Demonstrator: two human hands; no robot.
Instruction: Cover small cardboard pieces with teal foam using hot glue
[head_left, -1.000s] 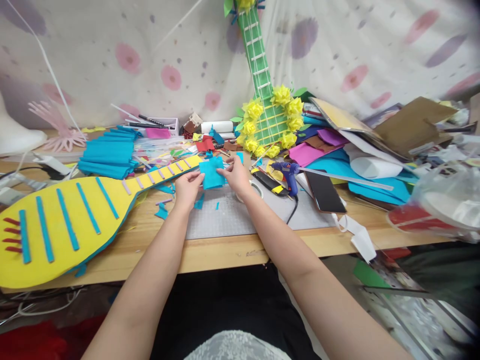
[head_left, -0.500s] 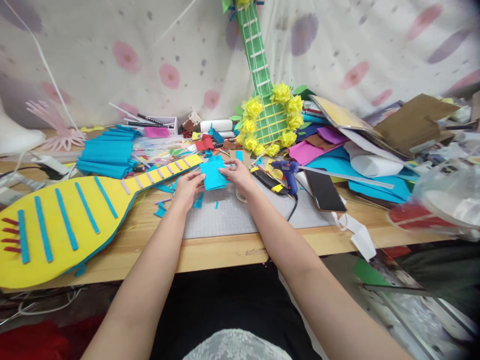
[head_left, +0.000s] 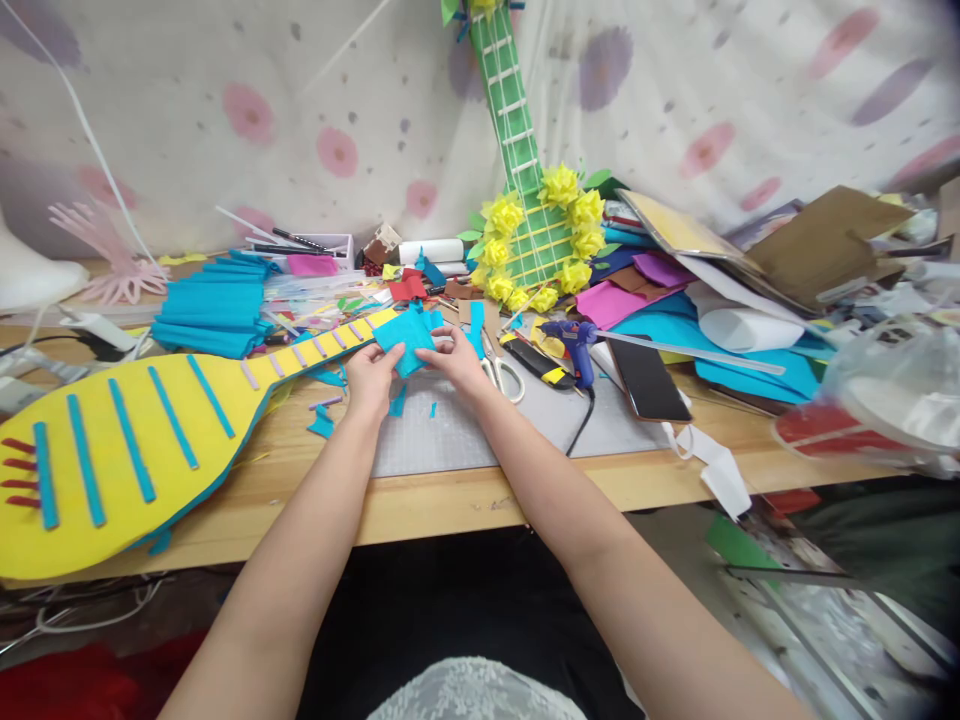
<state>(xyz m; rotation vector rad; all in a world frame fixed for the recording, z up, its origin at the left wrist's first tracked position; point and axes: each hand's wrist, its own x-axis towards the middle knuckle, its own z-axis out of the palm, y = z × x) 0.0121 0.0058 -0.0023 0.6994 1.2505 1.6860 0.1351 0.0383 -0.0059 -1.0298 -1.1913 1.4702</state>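
A piece of blue crepe paper (head_left: 406, 338), roughly square, is held up between my two hands over the grey cutting mat (head_left: 442, 440). My left hand (head_left: 371, 378) pinches its lower left edge with thumb and fingers. On the other side, my right hand (head_left: 456, 358) grips the right edge, thumb in front. White-handled scissors (head_left: 504, 378) lie just right of my right hand. Small blue scraps (head_left: 322, 422) are scattered left of my left hand. The neck of a yellow cardboard lute shape (head_left: 150, 430) with blue strips reaches behind the paper.
A blue glue gun (head_left: 579, 350), a black and yellow utility knife (head_left: 536, 362) and a phone (head_left: 646, 378) lie to the right. A green paper guitar (head_left: 529, 190) with yellow flowers leans at the back. Pleated blue paper (head_left: 210, 305) sits left; a plastic tub (head_left: 877, 410) stands far right.
The blue crepe paper has tilted and shifted slightly left in my hands. My right hand has moved left and a little down, and the scissors now show more fully.
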